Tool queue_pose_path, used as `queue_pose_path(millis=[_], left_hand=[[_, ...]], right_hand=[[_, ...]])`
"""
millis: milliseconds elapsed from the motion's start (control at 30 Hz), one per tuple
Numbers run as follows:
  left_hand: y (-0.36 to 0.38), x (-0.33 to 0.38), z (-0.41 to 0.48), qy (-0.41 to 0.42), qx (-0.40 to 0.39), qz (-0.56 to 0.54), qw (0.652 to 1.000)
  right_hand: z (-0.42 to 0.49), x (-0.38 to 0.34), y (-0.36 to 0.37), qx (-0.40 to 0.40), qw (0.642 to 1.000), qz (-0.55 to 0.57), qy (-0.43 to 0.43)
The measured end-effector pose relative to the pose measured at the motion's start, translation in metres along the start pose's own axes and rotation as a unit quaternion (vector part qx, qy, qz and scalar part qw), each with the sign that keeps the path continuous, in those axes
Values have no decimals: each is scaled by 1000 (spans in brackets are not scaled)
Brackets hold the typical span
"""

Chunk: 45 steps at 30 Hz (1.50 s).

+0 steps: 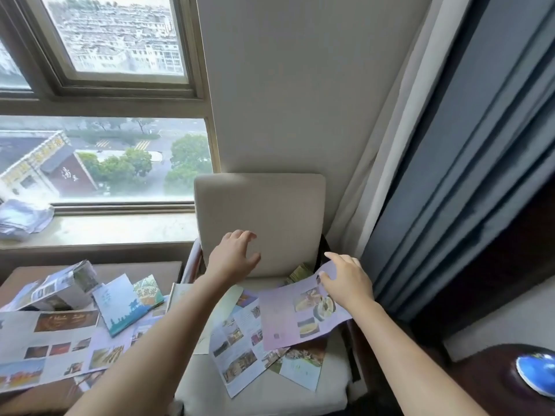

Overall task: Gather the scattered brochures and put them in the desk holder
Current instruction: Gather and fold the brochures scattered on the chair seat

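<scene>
Several brochures lie scattered on a beige chair seat (264,391) and on the low table (156,270) to its left. My right hand (345,280) holds the top edge of an unfolded lilac brochure (279,322) that is partly lifted off the seat. My left hand (234,256) hovers in front of the chair back with fingers spread, touching nothing. Under the lilac sheet lie a white photo leaflet (237,349) and a pale green one (300,370). A blue-and-white booklet (120,304) rests on the table. No desk holder is visible.
The chair back (261,211) stands against the wall. Blue curtains (465,175) hang at the right. A dark round table with a blue-patterned object (537,370) is at the lower right. Folded cloth (21,217) lies on the window sill.
</scene>
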<state>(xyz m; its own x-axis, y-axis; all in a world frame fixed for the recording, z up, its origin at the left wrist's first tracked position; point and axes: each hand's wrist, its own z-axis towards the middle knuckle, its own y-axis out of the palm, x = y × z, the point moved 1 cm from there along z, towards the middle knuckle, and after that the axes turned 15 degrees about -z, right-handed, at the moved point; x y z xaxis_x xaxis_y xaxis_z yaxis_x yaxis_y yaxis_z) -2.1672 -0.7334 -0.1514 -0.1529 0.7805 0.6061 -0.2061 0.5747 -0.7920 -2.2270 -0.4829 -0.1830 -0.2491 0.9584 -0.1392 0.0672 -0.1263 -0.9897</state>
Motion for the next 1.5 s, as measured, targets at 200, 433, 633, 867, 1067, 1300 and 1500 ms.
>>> queue_pose_path(millis=[200,433,633,867,1067,1300,1500], left_hand=[[62,-23,14,-34,-43,7,998],[154,-62,-15,-76,-154,-10,985],[148,-121,-19,-117,-132,27,984],[81,-226,-38,-235,0,64,970],[84,-304,-67,-352,16,106,930],[120,-339,-83,-432,-4,-68,899],[89,-334,-86,-381,119,-62,915]], right_hand=[[35,-4,43,-40,998,-6,-41],[29,-19,130,-142,987,-27,-74],[40,-63,168,-170,977,-14,-132],[46,-171,204,-165,960,21,-225],[37,-266,269,-164,927,6,-338],[22,-299,312,-129,900,-19,-416],[28,-289,303,-161,927,43,-336]])
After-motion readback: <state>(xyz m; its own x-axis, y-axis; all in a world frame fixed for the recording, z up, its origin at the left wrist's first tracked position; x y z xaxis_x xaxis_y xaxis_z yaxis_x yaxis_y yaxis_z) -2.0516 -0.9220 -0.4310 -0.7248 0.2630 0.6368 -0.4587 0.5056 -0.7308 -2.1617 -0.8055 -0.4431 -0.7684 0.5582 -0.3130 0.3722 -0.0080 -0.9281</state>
